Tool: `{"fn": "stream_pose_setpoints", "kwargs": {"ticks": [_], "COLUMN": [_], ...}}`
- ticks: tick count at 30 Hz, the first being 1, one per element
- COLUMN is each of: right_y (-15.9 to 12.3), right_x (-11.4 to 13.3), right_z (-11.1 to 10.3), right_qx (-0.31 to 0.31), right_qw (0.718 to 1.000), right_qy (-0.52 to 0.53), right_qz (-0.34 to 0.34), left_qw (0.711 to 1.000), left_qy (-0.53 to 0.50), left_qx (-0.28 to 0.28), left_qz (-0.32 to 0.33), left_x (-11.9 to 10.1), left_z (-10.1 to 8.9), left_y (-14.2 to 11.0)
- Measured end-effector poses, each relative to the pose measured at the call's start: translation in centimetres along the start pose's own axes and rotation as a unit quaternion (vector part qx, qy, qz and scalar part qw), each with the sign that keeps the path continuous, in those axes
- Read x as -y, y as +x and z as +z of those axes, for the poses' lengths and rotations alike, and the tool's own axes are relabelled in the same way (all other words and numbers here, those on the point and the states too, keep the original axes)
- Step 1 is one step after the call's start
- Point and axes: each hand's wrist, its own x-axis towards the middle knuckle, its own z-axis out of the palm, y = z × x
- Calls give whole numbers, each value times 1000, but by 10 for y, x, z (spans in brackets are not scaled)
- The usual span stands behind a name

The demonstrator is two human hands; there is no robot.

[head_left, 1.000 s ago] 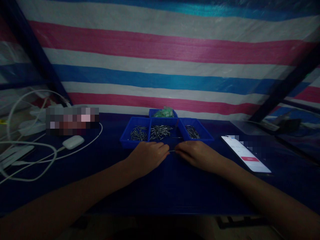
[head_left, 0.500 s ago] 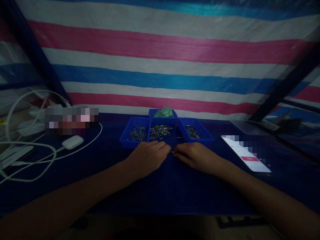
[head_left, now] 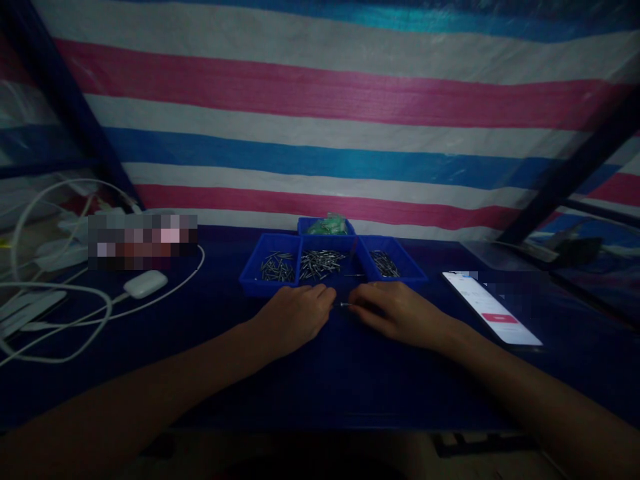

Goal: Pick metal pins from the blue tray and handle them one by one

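Note:
A thin, shiny metal pin (head_left: 343, 305) bridges the small gap between my two hands, just in front of the trays. The fingers of my left hand (head_left: 297, 311) are closed at its left end, and their tips are partly hidden. My right hand (head_left: 395, 310) pinches the right end between thumb and fingers. Beyond my hands, the left blue tray (head_left: 250, 275), the middle blue tray (head_left: 327, 243) and the right blue tray (head_left: 407, 257) hold heaps of slim metal pieces, like nails or pins. One loose metal piece (head_left: 355, 275) lies near the right tray.
Behind them, another blue tray (head_left: 301, 225) holds a green plastic bag (head_left: 330, 225). A lit phone (head_left: 500, 317) lies right of my right arm. White cables (head_left: 107, 307) and a white charger case (head_left: 145, 285) are at left. A striped tarp (head_left: 320, 93) closes off the back.
My hands have drawn slightly apart, the left one moving a little left. More of the metal pin shows between the fingertips. The trays stay where they were.

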Motion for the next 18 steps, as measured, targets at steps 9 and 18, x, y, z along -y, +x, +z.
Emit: {"fn": "stream_pose_setpoints", "kwargs": {"ticks": [9, 18], "right_y": [0, 1], "right_x": [-3, -2], "right_z": [1, 2], "right_qx": [10, 26], "right_qw": [1000, 1000], "right_qy": [-11, -2], "right_qz": [4, 1], "left_qw": [1000, 1000], "left_qy": [-3, -2], "left_qx": [-6, -1], "left_qz": [4, -1], "left_x": [1, 0], "left_z": [0, -2], "left_y": [-1, 0]}}
